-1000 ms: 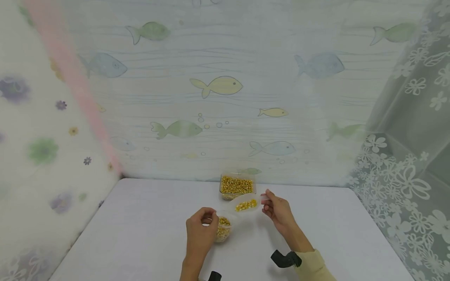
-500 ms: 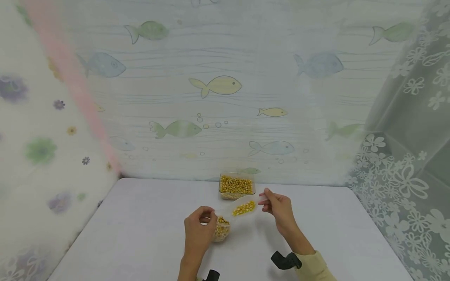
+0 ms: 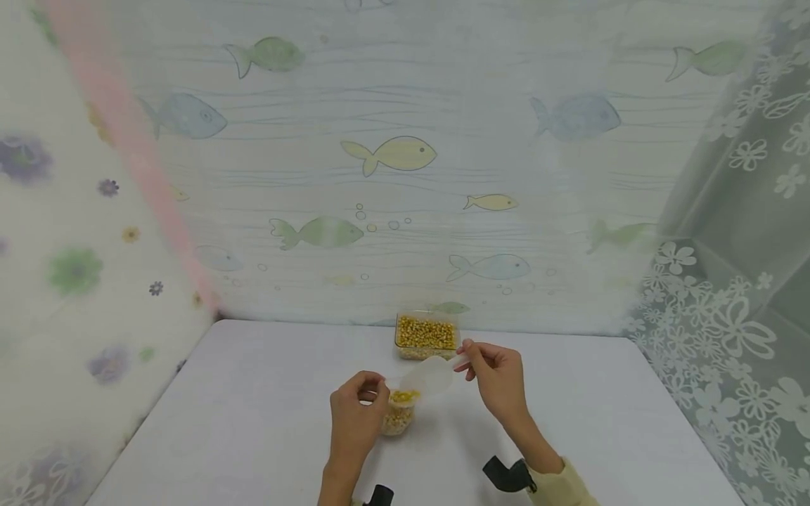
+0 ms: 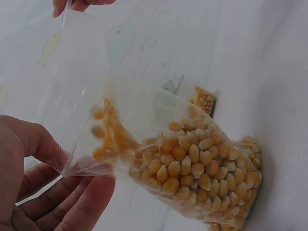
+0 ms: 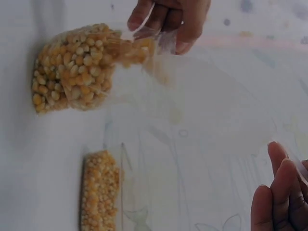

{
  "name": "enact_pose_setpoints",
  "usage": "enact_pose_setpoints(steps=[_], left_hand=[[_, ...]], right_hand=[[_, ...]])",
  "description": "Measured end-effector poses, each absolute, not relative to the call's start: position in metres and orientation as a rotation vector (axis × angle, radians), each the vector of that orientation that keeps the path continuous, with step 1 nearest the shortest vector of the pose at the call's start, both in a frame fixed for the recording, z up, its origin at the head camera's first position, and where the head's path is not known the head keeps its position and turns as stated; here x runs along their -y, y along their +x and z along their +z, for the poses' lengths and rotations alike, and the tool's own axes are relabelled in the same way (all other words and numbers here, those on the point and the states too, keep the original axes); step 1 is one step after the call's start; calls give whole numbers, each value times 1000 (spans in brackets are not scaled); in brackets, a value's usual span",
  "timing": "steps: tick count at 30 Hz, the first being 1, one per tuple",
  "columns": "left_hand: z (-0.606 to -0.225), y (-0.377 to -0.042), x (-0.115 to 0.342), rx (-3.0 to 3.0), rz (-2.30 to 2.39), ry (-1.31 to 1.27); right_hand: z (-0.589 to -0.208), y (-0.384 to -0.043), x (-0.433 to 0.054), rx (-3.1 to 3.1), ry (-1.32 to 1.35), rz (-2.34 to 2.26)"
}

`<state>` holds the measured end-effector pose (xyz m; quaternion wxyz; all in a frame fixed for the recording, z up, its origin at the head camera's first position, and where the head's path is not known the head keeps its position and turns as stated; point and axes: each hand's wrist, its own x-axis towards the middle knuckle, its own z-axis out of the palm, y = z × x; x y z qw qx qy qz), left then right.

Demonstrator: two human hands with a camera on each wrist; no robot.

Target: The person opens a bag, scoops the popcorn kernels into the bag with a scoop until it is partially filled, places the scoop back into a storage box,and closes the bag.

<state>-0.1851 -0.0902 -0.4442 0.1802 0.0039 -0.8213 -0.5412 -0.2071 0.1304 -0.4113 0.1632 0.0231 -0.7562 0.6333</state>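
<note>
My left hand (image 3: 358, 414) pinches the mouth edge of a clear plastic zip bag (image 4: 139, 96) between thumb and fingers. The bag stands on the table, its lower part full of yellow corn kernels (image 4: 211, 163). My right hand (image 3: 500, 379) grips the handle of a translucent white scoop (image 3: 433, 375). Tipped down toward the left, the scoop has its front end at the bag's mouth. Loose kernels (image 4: 110, 132) are sliding off it into the bag, blurred in the right wrist view. The scoop's bowl (image 5: 211, 106) looks bare behind its front end.
Behind the scoop, a clear rectangular container (image 3: 427, 353) filled with corn kernels stands at the table's back edge. The white table (image 3: 253, 422) meets a fish-patterned curtain (image 3: 405, 211) at the back. Black camera mounts (image 3: 508, 474) sit on both wrists.
My right hand has moved slightly left and tilted the scoop over the bag. The kernels that lay in the scoop have run down into the bag's mouth. My left hand stays nearly still.
</note>
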Motion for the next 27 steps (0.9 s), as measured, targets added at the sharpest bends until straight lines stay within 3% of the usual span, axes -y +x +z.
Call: enact_pose_setpoints(steps=[11, 27], left_hand=[[-444, -184, 93, 2298, -1504, -3], [-443, -182, 96, 2290, -1504, -18]], right_hand=[[-414, -208, -135, 2092, 115, 1791], [-441, -231, -155, 1832, -44, 1786]])
